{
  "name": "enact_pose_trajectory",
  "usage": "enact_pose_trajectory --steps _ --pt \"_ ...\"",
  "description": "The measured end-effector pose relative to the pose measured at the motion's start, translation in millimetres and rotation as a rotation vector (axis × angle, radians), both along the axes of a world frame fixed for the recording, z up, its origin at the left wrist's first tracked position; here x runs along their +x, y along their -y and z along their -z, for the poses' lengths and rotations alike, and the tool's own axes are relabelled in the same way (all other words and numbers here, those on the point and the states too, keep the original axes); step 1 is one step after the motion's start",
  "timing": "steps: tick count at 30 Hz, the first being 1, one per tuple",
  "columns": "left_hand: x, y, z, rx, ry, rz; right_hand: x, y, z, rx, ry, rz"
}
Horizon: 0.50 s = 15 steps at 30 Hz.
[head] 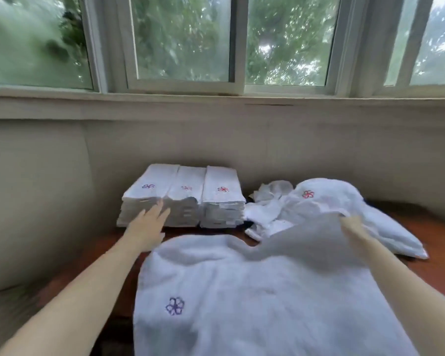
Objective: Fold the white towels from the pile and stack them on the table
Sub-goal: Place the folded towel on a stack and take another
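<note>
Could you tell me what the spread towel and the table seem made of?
The spread towel looks like white terry cotton: fuzzy matte nap, soft drape. The table looks like reddish-brown wood with a smooth finish, though blur leaves that open.

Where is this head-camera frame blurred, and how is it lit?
Head view: motion blur smears the left hand, the right hand and the lifted corner of the white terry towel it grips; the purple flower embroidery is fairly sharp. Head view: daylight through the windows backlights the scene, and the pale sill bows from wide-angle distortion.
</note>
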<state>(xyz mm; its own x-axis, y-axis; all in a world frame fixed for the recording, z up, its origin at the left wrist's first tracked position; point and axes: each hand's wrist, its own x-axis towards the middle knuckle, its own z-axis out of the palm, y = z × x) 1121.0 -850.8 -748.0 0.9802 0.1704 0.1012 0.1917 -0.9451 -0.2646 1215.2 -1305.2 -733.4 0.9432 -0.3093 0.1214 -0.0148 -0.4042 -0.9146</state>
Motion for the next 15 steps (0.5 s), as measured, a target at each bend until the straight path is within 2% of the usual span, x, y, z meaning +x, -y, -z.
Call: enact_pose_trajectory --steps 1,3,4,5,7,10,12,15 --pt "-2.9 -6.0 19.5 -0.041 -0.066 -0.008 -4.0 2.9 15.3 0.024 -0.061 -0.047" --pt "-10.9 -17.9 59.9 -0.238 -0.267 -0.132 -16.8 -2.6 39.9 -0.239 -0.23 -0.165" --pt "-12.7 -18.8 74.9 -0.325 -0.317 -0.189 -13.4 -6.0 55.7 -0.324 -0.262 -0.248" --pt "-13.5 -18.9 85.6 -0.413 -0.315 -0.224 -15.9 -11.6 65.0 -0.301 -0.321 -0.289" --pt "-8.0 -12.8 91.1 -0.589 -0.2 -0.282 -11.7 -22.2 77.3 -0.337 -0.368 -0.312" --pt "7.6 -2.7 85.2 -0.94 0.06 -0.426 3.7 -42.2 85.9 -0.596 -0.288 -0.372" --pt "18.7 1.6 79.0 -1.138 0.132 -0.502 13.0 -51.6 87.2 -0.706 -0.271 -0.393" --pt "31.7 1.3 79.5 -0.97 -0.053 -0.476 29.5 -50.8 88.8 -0.894 -0.252 -0.39"
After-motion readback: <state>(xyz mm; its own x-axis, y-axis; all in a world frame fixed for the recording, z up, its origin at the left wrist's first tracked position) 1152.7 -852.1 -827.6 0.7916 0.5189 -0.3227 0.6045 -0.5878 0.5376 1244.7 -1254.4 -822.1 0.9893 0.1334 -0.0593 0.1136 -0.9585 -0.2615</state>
